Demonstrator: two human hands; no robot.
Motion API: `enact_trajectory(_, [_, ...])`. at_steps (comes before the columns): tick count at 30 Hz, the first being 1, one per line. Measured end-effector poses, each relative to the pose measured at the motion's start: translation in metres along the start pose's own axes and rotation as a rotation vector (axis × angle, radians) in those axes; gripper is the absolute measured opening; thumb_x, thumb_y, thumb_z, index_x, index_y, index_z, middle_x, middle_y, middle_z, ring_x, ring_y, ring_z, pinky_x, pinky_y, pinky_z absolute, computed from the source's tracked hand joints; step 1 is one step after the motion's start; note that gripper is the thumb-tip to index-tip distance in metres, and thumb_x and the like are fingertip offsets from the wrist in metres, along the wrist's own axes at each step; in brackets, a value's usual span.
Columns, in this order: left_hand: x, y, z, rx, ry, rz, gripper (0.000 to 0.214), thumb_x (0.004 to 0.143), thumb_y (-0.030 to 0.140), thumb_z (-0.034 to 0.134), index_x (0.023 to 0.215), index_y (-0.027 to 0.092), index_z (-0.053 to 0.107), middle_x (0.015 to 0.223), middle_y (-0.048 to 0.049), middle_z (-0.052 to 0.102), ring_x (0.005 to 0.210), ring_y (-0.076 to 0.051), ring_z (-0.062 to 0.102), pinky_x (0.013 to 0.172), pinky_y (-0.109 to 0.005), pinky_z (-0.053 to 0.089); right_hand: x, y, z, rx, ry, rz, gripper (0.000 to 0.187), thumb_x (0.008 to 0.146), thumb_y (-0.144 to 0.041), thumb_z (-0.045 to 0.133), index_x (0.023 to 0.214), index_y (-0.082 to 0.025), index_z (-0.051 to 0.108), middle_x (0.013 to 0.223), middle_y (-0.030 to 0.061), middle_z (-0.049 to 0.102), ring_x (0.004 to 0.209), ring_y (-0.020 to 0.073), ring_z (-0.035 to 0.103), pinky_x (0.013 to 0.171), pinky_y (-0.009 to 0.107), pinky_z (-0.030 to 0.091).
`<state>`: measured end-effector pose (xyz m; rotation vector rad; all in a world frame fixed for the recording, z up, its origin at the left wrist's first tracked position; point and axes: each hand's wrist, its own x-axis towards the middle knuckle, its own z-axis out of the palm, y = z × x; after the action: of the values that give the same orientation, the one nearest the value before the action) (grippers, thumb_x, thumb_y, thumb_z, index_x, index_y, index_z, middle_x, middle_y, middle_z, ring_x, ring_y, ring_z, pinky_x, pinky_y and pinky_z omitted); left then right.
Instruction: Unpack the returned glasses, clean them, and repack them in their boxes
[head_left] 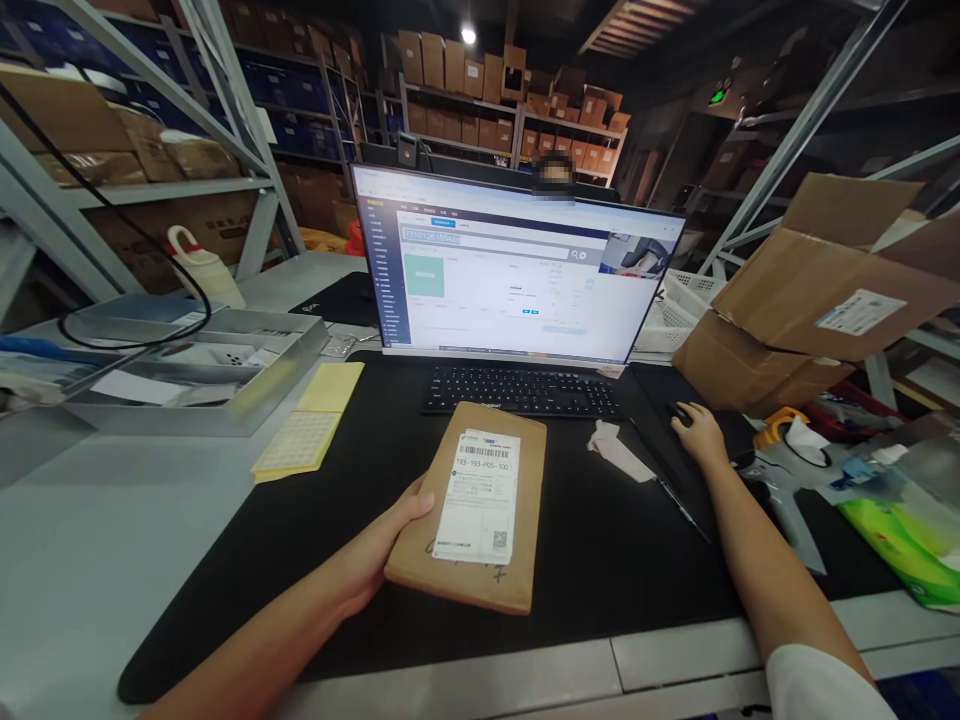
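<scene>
My left hand (397, 525) grips the left edge of a brown cardboard parcel (409, 560), its thumb on top and its other fingers hidden beneath. A white shipping label (480, 500) with a barcode faces up on the parcel, and some handwriting shows below it. Over at the right, my right hand (697, 435) is closed over a black computer mouse (680, 413) on the black desk mat (600, 560). Behind the parcel lies a black keyboard (517, 390), in front of a lit monitor (487, 280) showing a web page.
A yellow form pad (307, 425) lies left of the parcel, beside a grey tray (247, 405). Crumpled paper (619, 452) and a thin dark pen-like tool (684, 508) lie between parcel and mouse. Cardboard boxes (810, 290), a barcode scanner (791, 520) and a green packet (900, 550) stand right.
</scene>
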<state>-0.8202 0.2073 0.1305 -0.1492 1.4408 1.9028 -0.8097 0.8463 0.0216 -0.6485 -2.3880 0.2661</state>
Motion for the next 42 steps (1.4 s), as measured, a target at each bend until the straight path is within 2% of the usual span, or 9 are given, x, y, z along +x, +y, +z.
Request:
enact_trajectory(7, [0.000,-0.001,-0.001,0.034,0.027,-0.042,0.072,0.086,0.049,0.069,0.146,0.015,0.052,0.114,-0.0129,0.077,0.104,-0.031,0.074,0.104,-0.042,0.052,-0.001,-0.003,-0.003,-0.021,-0.020,0.027,0.047,0.084,-0.035,0.058,0.125,-0.016,0.071,0.137,0.0160,0.060,0.127,0.0314,0.058,0.112,0.045,0.045])
enact_trajectory(15, [0.006,-0.004,-0.007,0.040,-0.020,0.001,0.082,0.081,0.051,0.074,0.151,0.019,0.046,0.120,-0.0121,0.075,0.107,-0.031,0.073,0.105,-0.042,0.051,-0.002,-0.006,-0.009,-0.050,-0.045,0.051,0.057,0.083,-0.036,0.060,0.136,-0.015,0.063,0.141,0.0166,0.058,0.127,0.0328,0.058,0.113,0.046,0.044])
enact_trajectory(25, [0.005,-0.002,-0.006,0.050,0.004,-0.034,0.079,0.081,0.051,0.074,0.147,0.016,0.051,0.112,-0.0126,0.078,0.105,-0.032,0.074,0.104,-0.042,0.052,-0.004,-0.010,-0.008,-0.063,-0.048,0.043,0.057,0.084,-0.038,0.059,0.135,-0.013,0.064,0.145,0.0172,0.055,0.132,0.0333,0.054,0.116,0.045,0.041])
enact_trajectory(31, [0.003,-0.001,-0.005,0.036,-0.003,-0.040,0.078,0.083,0.050,0.073,0.149,0.015,0.048,0.111,-0.0127,0.078,0.114,-0.032,0.071,0.104,-0.041,0.052,-0.003,-0.007,-0.006,-0.061,-0.026,0.047,0.055,0.083,-0.038,0.058,0.132,-0.013,0.066,0.142,0.0180,0.056,0.130,0.0338,0.055,0.114,0.047,0.042])
enact_trajectory(37, [0.003,-0.001,-0.005,0.014,-0.050,0.003,0.084,0.083,0.048,0.074,0.154,0.019,0.041,0.125,-0.0128,0.074,0.121,-0.032,0.068,0.103,-0.040,0.053,-0.003,-0.006,-0.004,-0.041,-0.013,0.032,0.054,0.082,-0.037,0.059,0.131,-0.015,0.067,0.137,0.0157,0.059,0.127,0.0322,0.056,0.113,0.046,0.043])
enact_trajectory(42, [0.002,0.000,-0.003,0.013,-0.038,0.003,0.083,0.084,0.048,0.072,0.155,0.018,0.040,0.128,-0.0133,0.072,0.122,-0.033,0.067,0.102,-0.040,0.054,-0.004,-0.006,-0.003,-0.032,-0.014,0.018,0.050,0.084,-0.038,0.059,0.129,-0.019,0.070,0.138,0.0144,0.059,0.125,0.0320,0.058,0.112,0.046,0.044])
